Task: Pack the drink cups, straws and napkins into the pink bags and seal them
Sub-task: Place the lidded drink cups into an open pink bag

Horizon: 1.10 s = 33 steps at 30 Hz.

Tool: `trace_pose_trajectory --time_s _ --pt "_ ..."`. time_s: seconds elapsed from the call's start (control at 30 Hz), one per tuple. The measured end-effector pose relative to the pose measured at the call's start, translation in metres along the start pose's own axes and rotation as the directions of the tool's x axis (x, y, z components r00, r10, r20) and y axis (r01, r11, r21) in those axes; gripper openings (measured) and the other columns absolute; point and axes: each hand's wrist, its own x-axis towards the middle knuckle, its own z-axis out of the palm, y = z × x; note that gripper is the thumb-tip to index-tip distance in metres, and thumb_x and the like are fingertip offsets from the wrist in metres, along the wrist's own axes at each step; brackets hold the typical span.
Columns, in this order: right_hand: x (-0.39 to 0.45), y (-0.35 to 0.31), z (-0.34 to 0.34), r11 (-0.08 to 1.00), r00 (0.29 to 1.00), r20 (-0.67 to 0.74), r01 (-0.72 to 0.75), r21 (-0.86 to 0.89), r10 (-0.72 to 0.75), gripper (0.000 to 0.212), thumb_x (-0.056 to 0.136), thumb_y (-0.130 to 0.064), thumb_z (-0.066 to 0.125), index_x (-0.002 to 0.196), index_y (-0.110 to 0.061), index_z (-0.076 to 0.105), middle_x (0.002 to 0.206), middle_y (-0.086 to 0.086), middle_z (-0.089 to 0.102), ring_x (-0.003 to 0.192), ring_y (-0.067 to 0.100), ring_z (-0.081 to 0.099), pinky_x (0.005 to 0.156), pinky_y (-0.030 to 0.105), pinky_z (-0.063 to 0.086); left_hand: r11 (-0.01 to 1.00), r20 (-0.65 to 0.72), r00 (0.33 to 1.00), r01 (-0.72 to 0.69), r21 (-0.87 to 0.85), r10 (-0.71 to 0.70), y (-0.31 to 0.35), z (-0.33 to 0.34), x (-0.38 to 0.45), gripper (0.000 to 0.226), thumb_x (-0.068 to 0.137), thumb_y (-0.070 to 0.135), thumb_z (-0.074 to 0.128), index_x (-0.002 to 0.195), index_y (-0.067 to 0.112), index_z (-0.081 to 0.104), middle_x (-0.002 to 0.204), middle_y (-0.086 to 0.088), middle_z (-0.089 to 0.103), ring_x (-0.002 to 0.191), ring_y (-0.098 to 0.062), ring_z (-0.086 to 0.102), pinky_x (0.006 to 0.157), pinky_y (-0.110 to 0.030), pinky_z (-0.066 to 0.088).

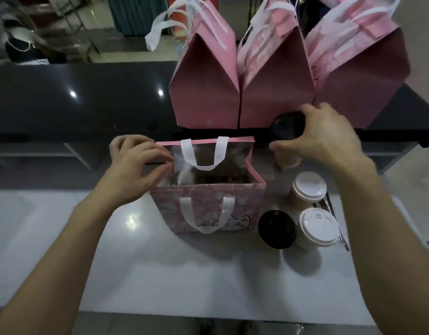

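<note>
I see a white worktop (63, 238) across the lower frame, a glossy dark counter (75, 97) above it, blurred furniture upper left.

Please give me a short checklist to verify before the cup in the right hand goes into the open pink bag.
1. Bag mouth open: ok. The left hand holds the left edge of the open pink bag.
2. Grip on cup: ok. The right hand wraps the black-lid cup near its top.
3. Lid seated: cannot tell, the picture is blurred there.
4. Free space inside bag: cannot tell, the interior is dark.
5. Far handle out of the way: not ok, it droops over the opening.
6. Remaining cups upright: ok. Two white-lid cups and one black-lid cup stand on the counter.
</note>
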Motion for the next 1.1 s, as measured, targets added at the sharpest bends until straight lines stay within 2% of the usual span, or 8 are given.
trace_pose_trajectory --time_s 0.17,0.27,0.4,0.57,0.67,0.8,0.9,1.1 --pt "-0.012 -0.042 -0.047 0.884 0.98 -0.179 0.156 0.441 -0.084 0.1 0.058 -0.093 0.074 0.138 -0.034 0.064 0.12 -0.003 0.063 0.106 0.015 0.064 0.092 0.029 0.053 0.986 0.26 0.965 -0.007 0.167 -0.037 -0.003 -0.006 0.028 0.059 0.084 0.065 0.081 0.138 0.046 0.064 0.161 0.019 0.049 0.167 -0.019 0.0 0.126 -0.063 -0.022" --pt "-0.018 -0.074 -0.039 0.807 0.977 -0.089 0.209 0.552 -0.192 0.079 0.066 -0.087 0.073 0.126 -0.036 0.068 0.108 -0.02 0.068 0.099 -0.006 0.064 0.08 0.013 0.047 0.986 0.364 0.931 -0.047 0.159 -0.014 -0.008 -0.001 0.033 0.113 0.073 0.081 0.08 0.166 0.041 0.031 0.178 0.011 0.022 0.164 -0.019 -0.027 0.122 -0.064 -0.03" --pt "-0.017 -0.096 -0.014 0.846 0.957 0.148 0.14 0.515 -0.249 0.073 0.067 -0.083 0.061 0.122 -0.036 0.066 0.105 -0.015 0.069 0.089 -0.004 0.065 0.074 0.025 0.051 0.991 0.414 0.909 -0.093 0.099 0.044 -0.017 0.006 0.028 0.153 0.056 0.098 0.072 0.173 0.034 -0.004 0.182 0.01 -0.012 0.155 -0.016 -0.046 0.121 -0.064 -0.032" --pt "-0.016 -0.112 0.009 0.921 0.902 0.368 0.075 0.382 -0.226 0.059 0.065 -0.08 0.057 0.107 -0.04 0.063 0.092 -0.011 0.072 0.075 0.005 0.069 0.067 0.038 0.06 0.988 0.378 0.918 -0.147 0.045 0.119 -0.023 0.018 0.019 0.165 0.053 0.105 0.067 0.171 0.031 -0.02 0.179 0.008 -0.027 0.156 -0.021 -0.045 0.122 -0.067 -0.028" --pt "-0.014 -0.131 0.031 0.954 0.843 0.459 0.194 0.227 -0.28 0.079 0.057 -0.082 0.061 0.118 -0.032 0.055 0.1 -0.009 0.068 0.085 0.012 0.068 0.071 0.041 0.062 0.984 0.356 0.921 -0.175 0.017 0.158 -0.027 0.02 0.019 0.165 0.053 0.107 0.065 0.171 0.029 -0.02 0.18 0.007 -0.026 0.158 -0.022 -0.043 0.124 -0.069 -0.025" --pt "-0.013 -0.152 0.074 0.88 0.677 0.59 0.455 0.133 -0.439 0.076 0.064 -0.066 0.075 0.123 -0.026 0.047 0.113 -0.005 0.061 0.1 0.021 0.064 0.076 0.036 0.055 0.982 0.354 0.92 -0.186 0.017 0.168 -0.03 0.019 0.022 0.167 0.052 0.11 0.06 0.172 0.024 -0.018 0.181 0.003 -0.021 0.159 -0.023 -0.042 0.124 -0.069 -0.025" --pt "-0.002 -0.157 0.096 0.832 0.653 0.589 0.552 0.059 -0.475 0.072 0.07 -0.041 0.087 0.126 -0.026 0.045 0.117 -0.002 0.059 0.102 0.025 0.064 0.076 0.038 0.056 0.98 0.366 0.914 -0.197 0.03 0.173 -0.03 0.018 0.024 0.168 0.052 0.111 0.057 0.171 0.021 -0.02 0.181 0.001 -0.023 0.157 -0.024 -0.044 0.123 -0.068 -0.027" --pt "0.011 -0.164 0.128 0.774 0.585 0.671 0.632 -0.027 -0.455 0.095 0.075 -0.044 0.085 0.154 -0.023 0.037 0.129 0.008 0.063 0.11 0.032 0.067 0.076 0.038 0.054 0.975 0.38 0.902 -0.224 0.004 0.206 -0.031 0.019 0.025 0.168 0.052 0.112 0.055 0.169 0.023 -0.026 0.178 0.0 -0.03 0.156 -0.025 -0.046 0.12 -0.063 -0.034"
